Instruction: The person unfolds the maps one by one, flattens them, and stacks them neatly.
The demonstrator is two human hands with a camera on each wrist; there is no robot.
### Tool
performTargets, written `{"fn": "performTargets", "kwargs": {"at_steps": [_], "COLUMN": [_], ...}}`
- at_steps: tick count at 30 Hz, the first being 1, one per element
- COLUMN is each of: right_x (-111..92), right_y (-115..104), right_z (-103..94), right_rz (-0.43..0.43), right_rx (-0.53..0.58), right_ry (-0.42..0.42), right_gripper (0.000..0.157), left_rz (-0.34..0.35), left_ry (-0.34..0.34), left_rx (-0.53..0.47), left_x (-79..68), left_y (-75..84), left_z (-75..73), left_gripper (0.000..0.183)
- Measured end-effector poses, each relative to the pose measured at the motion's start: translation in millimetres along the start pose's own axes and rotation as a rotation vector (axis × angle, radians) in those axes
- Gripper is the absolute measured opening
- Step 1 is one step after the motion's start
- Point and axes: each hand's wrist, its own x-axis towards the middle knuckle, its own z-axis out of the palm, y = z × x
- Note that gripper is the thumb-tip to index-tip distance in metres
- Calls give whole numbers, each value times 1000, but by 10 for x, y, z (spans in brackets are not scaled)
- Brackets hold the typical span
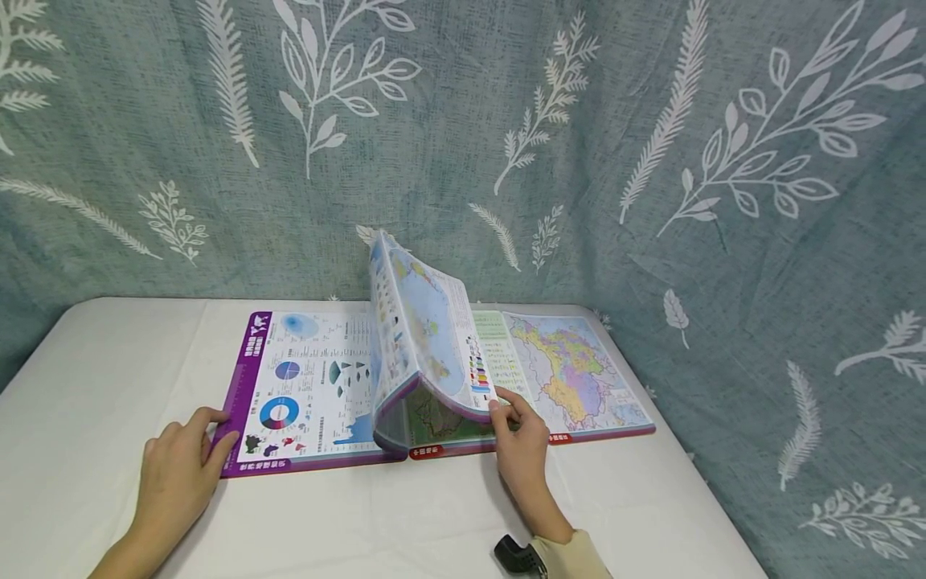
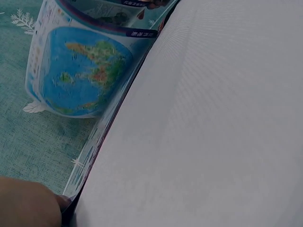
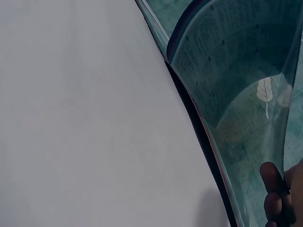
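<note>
A wide map booklet [image 1: 275, 465] with glossy, bendable pages lies spread on the table. Its left page has a purple border and charts; its right page shows a coloured map [image 1: 571, 374]. In the middle, several pages stand up in a tent shape, and a blue world map [image 2: 85, 75] shows on their left side. My right hand [image 1: 522, 434] pinches the lower right corner of this raised page [image 1: 434, 322] between thumb and fingers. At the booklet's left edge my left hand [image 1: 177, 466] holds the purple border, thumb on top; its fingertips are partly hidden.
The white-covered table [image 1: 325, 523] extends in front of the booklet and to its left. A teal leaf-patterned curtain [image 1: 448, 145] hangs behind and along the right side. A black device [image 1: 515, 555] sits at my right wrist by a cream sleeve [image 1: 575, 555].
</note>
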Motion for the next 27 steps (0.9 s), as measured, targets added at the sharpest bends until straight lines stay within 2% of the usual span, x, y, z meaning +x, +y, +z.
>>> {"fn": "performTargets", "kwargs": {"at_steps": [12,27], "right_x": [75,151], "right_y": [169,328], "right_z": [-216,-460], "right_rz": [46,91], "right_rx": [-39,-80], "right_ry": [35,94], "right_gripper": [20,20], "left_rz": [6,-20], "left_ry": [4,-28], "left_rx": [2,11], "left_x": [3,16], "left_y": [6,1], "left_z": [-6,-17], "left_gripper": [30,30]}}
